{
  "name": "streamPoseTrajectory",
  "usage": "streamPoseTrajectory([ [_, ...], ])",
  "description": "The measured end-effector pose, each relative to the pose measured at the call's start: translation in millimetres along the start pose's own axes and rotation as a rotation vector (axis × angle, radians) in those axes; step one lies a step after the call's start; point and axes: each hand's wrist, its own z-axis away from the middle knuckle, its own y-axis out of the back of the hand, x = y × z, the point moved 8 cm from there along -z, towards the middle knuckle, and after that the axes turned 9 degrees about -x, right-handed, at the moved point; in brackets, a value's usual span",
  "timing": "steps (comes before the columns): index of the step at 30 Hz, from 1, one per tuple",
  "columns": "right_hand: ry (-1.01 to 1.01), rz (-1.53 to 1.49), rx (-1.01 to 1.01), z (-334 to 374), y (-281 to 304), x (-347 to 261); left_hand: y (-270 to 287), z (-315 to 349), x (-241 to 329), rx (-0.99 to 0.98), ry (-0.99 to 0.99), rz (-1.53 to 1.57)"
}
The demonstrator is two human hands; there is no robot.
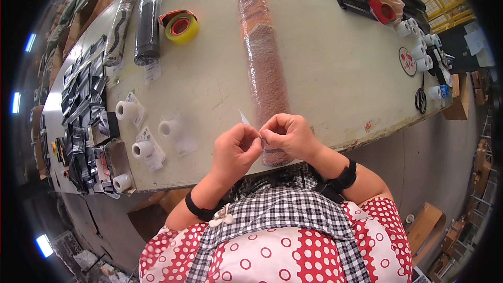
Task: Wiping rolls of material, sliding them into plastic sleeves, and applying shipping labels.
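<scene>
A reddish-brown rolled rug in shiny clear film lies lengthwise on the table, its near end close to my body. Just over that end my two hands meet, fingertips almost touching. My left hand is closed in a pinch, and the pointed tip of a thin white slip shows above its fingers. My right hand pinches with thumb and forefinger at the same spot. Its fingers cover whatever lies between them, so how much of the slip each hand grips is hidden.
Label rolls stand at left, near black plastic bags. Yellow tape and a dark wrapped roll lie farther back. At right are scissors, more white rolls and a red tape dispenser.
</scene>
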Motion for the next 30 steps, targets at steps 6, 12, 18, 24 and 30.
streamPoseTrajectory([
  [6,-0.017,-0.199,0.054,-5,49,4,34,27,-32,-0.114,0.277,0.286],
  [12,0.367,0.513,0.413,-18,118,-99,151,169,-122,-0.202,0.817,-0.662],
  [18,0.534,1.534,0.253,-87,41,-75,193,329,-242,-0.482,1.440,-0.830],
  [24,0.205,1.627,0.110,-119,19,-55,150,202,-142,-0.279,0.827,-0.732],
  [30,0.024,1.646,0.360,-164,77,-64,56,38,-37,-0.293,-0.054,-0.435],
])
